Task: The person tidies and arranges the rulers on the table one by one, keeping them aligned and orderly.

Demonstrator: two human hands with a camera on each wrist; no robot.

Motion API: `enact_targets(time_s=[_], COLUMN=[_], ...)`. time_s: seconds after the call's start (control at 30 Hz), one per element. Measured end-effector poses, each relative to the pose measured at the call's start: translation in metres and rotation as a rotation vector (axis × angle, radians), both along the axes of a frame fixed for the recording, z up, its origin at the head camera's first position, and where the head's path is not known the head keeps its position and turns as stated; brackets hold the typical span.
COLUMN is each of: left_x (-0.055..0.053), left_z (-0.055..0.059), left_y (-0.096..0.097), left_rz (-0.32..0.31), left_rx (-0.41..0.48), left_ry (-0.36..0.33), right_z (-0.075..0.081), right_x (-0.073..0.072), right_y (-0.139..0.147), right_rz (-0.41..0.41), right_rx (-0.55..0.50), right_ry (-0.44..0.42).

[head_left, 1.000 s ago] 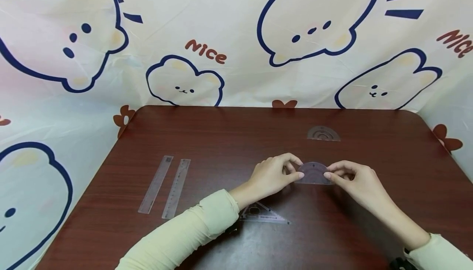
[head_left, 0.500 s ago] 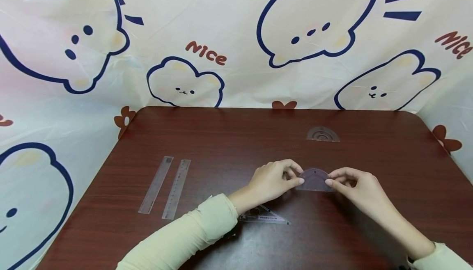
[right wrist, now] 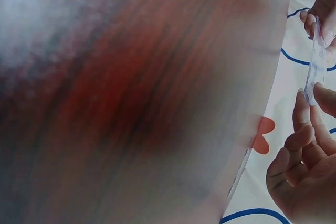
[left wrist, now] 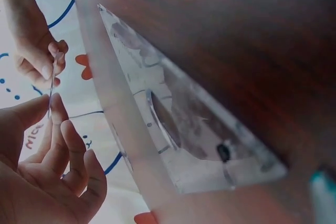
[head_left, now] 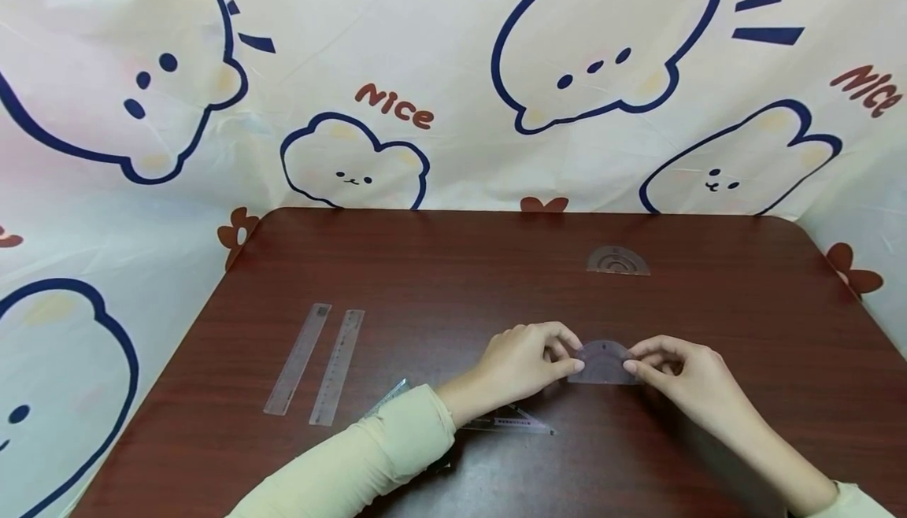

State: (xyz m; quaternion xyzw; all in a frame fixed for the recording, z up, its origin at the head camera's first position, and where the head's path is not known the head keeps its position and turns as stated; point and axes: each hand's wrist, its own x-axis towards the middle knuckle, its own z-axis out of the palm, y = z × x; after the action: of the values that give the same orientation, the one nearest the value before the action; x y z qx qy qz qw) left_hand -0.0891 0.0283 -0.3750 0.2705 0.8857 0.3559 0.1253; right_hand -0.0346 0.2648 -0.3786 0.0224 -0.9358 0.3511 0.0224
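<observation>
A clear, purplish protractor (head_left: pixel 604 364) is held up between both hands, its curved side away from me and its straight edge toward me. My left hand (head_left: pixel 523 360) pinches its left end between thumb and fingers. At the opposite end, my right hand (head_left: pixel 690 368) pinches it the same way. Both wrist views show the protractor nearly edge-on, as a thin strip (left wrist: pixel 52 85) and a clear sliver (right wrist: pixel 316 64). Beneath the left forearm lies a clear set square (head_left: pixel 520 422), partly hidden by the wrist; the left wrist view shows this triangle (left wrist: pixel 184 124) up close.
A second protractor (head_left: pixel 619 260) lies near the table's far edge. Two clear rulers, a left one (head_left: pixel 298 359) and a right one (head_left: pixel 337 367), lie side by side at left. Another clear piece (head_left: pixel 388 396) pokes out from behind the left sleeve. A patterned cloth (head_left: pixel 453 46) hangs behind the table (head_left: pixel 453 258).
Both hands have moved toward me with the protractor between them, keeping their pinch. More of the clear piece behind the left sleeve shows now. The view has tilted slightly upward.
</observation>
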Motion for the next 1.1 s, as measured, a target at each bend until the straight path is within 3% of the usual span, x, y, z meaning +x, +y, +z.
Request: enact_targets(time_s=[0.27, 0.5, 0.8, 1.1], left_x=[0.004, 0.009, 0.012, 0.015], left_z=[-0.002, -0.002, -0.002, -0.002], left_y=[-0.001, -0.002, -0.002, -0.001], left_rz=[-0.016, -0.036, -0.063, -0.115], left_rx=[-0.021, -0.034, -0.046, -0.112], left_ry=[0.017, -0.02, -0.006, 0.01], right_z=[-0.002, -0.005, -0.003, -0.005], right_x=[0.006, 0.012, 0.015, 0.019], right_y=[-0.001, -0.003, -0.002, 0.002], right_rz=[0.014, 0.018, 0.02, 0.043], right_rx=[0.002, -0.001, 0.014, 0.019], right_ry=[0.007, 0.015, -0.039, -0.099])
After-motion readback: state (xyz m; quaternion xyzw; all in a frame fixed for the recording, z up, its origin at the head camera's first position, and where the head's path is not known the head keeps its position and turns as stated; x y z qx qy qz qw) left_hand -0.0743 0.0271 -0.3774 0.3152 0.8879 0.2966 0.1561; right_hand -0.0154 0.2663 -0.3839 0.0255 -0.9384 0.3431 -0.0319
